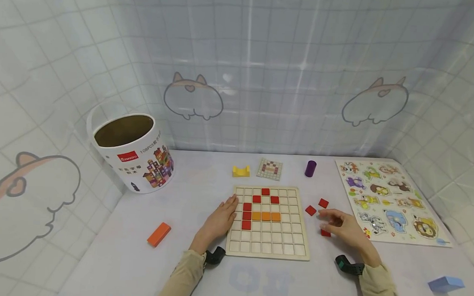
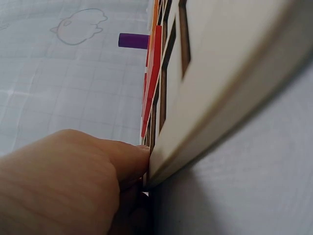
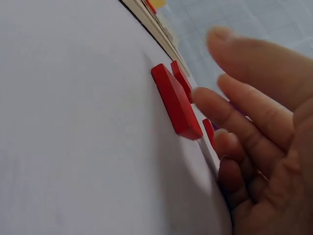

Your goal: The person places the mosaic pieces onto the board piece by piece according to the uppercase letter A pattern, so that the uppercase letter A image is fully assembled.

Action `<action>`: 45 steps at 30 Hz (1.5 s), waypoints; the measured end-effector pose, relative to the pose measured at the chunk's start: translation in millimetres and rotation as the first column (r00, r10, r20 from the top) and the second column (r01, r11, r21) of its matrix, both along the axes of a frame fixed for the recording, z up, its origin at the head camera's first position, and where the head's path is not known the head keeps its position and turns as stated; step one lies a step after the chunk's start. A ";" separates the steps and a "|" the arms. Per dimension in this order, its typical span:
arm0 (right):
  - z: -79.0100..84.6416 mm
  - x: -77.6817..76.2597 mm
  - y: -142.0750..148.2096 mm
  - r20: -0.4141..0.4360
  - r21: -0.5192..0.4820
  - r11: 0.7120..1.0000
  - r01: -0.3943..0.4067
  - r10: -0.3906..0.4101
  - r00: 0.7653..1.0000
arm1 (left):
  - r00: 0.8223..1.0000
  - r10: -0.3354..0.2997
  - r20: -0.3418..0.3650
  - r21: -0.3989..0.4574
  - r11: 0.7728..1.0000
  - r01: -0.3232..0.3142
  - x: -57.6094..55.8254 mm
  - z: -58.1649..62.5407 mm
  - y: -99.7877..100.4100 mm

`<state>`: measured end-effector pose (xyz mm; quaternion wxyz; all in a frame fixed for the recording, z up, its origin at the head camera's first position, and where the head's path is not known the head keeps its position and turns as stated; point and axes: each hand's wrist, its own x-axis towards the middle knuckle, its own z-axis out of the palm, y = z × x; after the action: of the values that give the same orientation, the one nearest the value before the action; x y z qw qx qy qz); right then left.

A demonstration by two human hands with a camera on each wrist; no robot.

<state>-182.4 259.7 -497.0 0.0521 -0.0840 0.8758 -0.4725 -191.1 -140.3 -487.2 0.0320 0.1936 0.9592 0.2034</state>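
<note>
A wooden grid board [image 1: 266, 249] lies flat on the table with several red tiles [image 1: 247, 216] and a row of three orange tiles [image 1: 266, 216] in its cells. Along the board's left edge rests my left hand [image 1: 220, 219], its fingers mostly straight; the left wrist view shows fingertips touching the rim. To the right of the board are three loose red tiles [image 1: 311, 210]. My right hand [image 1: 345, 230] hovers by the nearest red tile [image 3: 176, 100], thumb and fingers apart and lightly bent, holding nothing. In the right wrist view that tile lies just beyond the fingertips.
Behind the board are a yellow block [image 1: 241, 171], a small pattern card [image 1: 269, 169] and a purple cylinder [image 1: 310, 169]. A white bucket [image 1: 142, 166] and an orange block [image 1: 159, 234] stand left; an animal puzzle board [image 1: 392, 201] and a blue block [image 1: 445, 284] lie right.
</note>
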 end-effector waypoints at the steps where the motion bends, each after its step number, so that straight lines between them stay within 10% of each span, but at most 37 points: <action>1: -0.3 1.4 0.6 0.000 0.015 1.000 -0.009 0.009 1.000 | 1.000 0.003 -0.003 0.005 1.000 -0.003 0.0 -0.2 0.1; 16: 2.3 3.7 15.4 -0.007 0.061 0.989 -0.135 0.135 0.991 | 1.000 0.019 0.008 0.016 1.000 -0.019 0.7 0.0 -0.1; 45: 21.5 -22.1 -18.5 -0.025 0.013 0.999 -0.051 0.051 0.998 | 1.000 0.026 0.015 0.000 1.000 -0.026 -1.3 -3.1 0.9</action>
<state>-204.5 241.2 -475.5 0.0535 -0.1120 0.8769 -0.4644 -192.4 -139.4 -490.2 0.0365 0.1797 0.9614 0.2054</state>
